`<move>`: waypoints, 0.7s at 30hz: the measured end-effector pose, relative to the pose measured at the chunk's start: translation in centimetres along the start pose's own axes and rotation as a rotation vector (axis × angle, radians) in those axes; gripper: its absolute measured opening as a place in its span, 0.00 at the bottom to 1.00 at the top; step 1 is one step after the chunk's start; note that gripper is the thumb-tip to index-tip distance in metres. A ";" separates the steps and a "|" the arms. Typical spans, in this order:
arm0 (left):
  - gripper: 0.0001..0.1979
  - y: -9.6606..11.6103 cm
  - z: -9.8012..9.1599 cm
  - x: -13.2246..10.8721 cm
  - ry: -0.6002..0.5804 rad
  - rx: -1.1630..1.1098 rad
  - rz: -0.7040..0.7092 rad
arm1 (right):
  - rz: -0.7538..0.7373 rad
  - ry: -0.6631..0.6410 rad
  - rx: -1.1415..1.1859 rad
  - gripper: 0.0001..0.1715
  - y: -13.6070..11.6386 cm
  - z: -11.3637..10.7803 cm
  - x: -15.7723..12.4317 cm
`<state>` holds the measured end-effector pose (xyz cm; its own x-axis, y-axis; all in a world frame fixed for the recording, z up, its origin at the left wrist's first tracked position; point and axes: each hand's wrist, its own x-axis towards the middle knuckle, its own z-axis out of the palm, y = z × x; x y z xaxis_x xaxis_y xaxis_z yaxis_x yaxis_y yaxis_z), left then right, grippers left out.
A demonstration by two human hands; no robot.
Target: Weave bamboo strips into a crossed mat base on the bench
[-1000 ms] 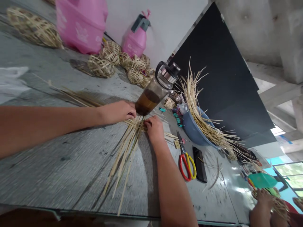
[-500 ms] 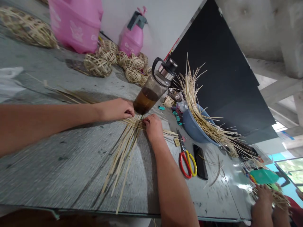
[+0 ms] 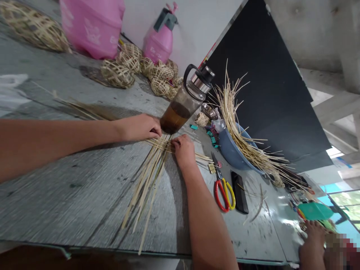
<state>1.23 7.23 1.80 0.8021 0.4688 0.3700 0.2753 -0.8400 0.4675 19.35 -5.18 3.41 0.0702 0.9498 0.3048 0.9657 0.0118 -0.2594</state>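
Note:
Pale bamboo-like strips [image 3: 143,187] cross each other in a partly woven patch on the table, their long ends fanning toward the near edge. My left hand [image 3: 143,127] rests at the left side of the crossing, fingers curled down and pinching the strips. On the right side, my right hand [image 3: 184,150] has its thumb and fingers closed on strips of the same weave. A bottle of brown liquid [image 3: 177,112] stands just beyond both hands. The fingertips are partly hidden.
Scissors [image 3: 223,191] and a black phone [image 3: 239,193] lie right of my right forearm. A blue basin [image 3: 233,150] holds many loose strips. Woven balls [image 3: 118,74] and a pink sprayer [image 3: 159,43] stand along the wall. Another person's hand [image 3: 315,232] is at far right.
The view has shifted slightly, so the table items appear a little further right. Both hands stay at the weave, with hardly any visible movement of the fingers.

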 end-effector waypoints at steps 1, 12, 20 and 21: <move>0.06 0.1 -0.2 0.0 -0.030 0.000 0.003 | -0.001 -0.002 -0.001 0.09 0.0 0.0 0.0; 0.07 0.7 -0.4 0.0 -0.063 0.027 -0.020 | -0.005 0.001 0.003 0.09 0.1 0.1 0.0; 0.07 0.8 -0.6 0.0 -0.071 0.004 -0.036 | 0.021 0.005 0.082 0.10 0.3 -0.3 0.0; 0.07 0.8 -0.6 0.0 -0.069 0.003 -0.031 | 0.025 0.004 0.087 0.10 0.4 -0.3 0.0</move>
<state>1.07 6.74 2.62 0.8275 0.4750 0.2994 0.3020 -0.8261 0.4757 19.78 -5.30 3.61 0.0948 0.9490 0.3008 0.9384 0.0156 -0.3452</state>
